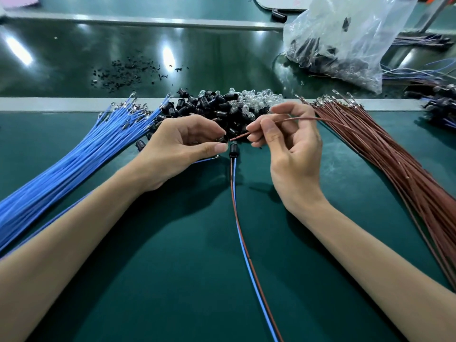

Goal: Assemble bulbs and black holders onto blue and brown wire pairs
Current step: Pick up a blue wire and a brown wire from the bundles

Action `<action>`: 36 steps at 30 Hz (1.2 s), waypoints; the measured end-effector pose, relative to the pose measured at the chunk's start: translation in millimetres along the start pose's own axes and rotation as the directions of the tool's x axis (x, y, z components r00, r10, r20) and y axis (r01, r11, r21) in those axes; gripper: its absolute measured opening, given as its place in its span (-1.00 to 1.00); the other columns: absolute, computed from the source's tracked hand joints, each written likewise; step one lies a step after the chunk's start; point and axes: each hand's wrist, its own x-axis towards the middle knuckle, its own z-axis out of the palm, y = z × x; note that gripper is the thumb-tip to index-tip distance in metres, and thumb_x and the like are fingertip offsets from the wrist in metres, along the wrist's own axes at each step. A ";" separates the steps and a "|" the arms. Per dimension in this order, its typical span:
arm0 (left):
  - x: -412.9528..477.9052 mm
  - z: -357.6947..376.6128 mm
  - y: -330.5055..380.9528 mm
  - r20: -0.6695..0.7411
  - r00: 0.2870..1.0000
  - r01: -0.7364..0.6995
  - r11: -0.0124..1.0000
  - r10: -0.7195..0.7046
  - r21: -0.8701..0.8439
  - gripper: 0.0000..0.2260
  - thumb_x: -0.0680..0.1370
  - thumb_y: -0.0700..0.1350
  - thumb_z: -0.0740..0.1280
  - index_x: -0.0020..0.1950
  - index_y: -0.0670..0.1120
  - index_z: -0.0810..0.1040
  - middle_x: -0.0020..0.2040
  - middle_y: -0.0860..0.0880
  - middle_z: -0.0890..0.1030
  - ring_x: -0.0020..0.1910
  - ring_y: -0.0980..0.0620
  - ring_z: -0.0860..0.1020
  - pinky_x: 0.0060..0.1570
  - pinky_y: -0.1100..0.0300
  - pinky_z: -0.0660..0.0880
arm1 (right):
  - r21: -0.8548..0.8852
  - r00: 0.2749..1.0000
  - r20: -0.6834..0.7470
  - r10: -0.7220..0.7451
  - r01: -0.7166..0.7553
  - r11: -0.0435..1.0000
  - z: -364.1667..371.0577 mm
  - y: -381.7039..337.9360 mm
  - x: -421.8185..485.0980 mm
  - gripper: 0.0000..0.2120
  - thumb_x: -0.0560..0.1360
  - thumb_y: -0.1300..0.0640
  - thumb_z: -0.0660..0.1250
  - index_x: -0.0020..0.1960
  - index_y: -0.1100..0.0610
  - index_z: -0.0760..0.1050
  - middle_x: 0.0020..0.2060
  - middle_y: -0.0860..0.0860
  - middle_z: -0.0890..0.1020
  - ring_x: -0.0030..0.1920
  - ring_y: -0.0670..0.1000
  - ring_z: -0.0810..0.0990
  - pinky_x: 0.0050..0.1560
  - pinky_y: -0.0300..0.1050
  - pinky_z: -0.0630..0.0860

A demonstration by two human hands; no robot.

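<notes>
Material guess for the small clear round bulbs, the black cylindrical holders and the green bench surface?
Small clear round bulbs: likely glass, glossy; see-through with sharp glints, though clear plastic is possible.
Black cylindrical holders: probably moulded plastic, semi-gloss; uniform shape, soft highlights.
Green bench surface: looks like a matte rubber or vinyl mat; only dull reflections.

Brown wire [296,118] in right hand [293,154]
</notes>
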 end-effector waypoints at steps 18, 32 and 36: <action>-4.7 7.2 3.6 0.013 1.000 -0.015 1.000 0.015 0.009 -0.86 0.39 -0.13 0.40 -0.08 -0.11 0.63 -0.29 0.08 0.67 -0.27 0.18 0.58 -0.14 0.36 0.53 | -0.052 0.980 0.142 0.138 -0.131 0.990 -3.3 4.6 0.1 -0.83 0.53 0.32 0.33 -0.13 0.08 0.49 -0.23 -0.03 0.70 -0.21 -0.04 0.70 -0.12 -0.25 0.58; -7.3 11.9 2.2 -0.041 0.988 -0.138 0.971 0.149 0.197 -0.83 0.41 -0.12 0.45 0.00 -0.01 0.64 -0.21 0.25 0.67 -0.24 0.33 0.56 -0.18 0.45 0.45 | -0.085 0.971 0.151 0.185 -0.173 0.981 -4.4 5.5 0.7 -0.85 0.44 0.26 0.44 -0.14 0.01 0.58 -0.29 -0.09 0.69 -0.25 -0.14 0.64 -0.15 -0.32 0.51; -4.4 11.6 -1.7 -0.138 0.976 -0.130 0.962 0.167 0.241 -0.86 0.45 -0.15 0.46 -0.03 0.02 0.63 -0.21 0.21 0.66 -0.27 0.34 0.54 -0.22 0.47 0.41 | 0.218 0.967 0.067 0.245 -0.254 0.942 -5.8 5.1 5.3 -0.95 0.55 0.16 0.27 -0.04 0.14 0.42 -0.19 0.06 0.71 -0.22 -0.01 0.68 -0.19 -0.26 0.56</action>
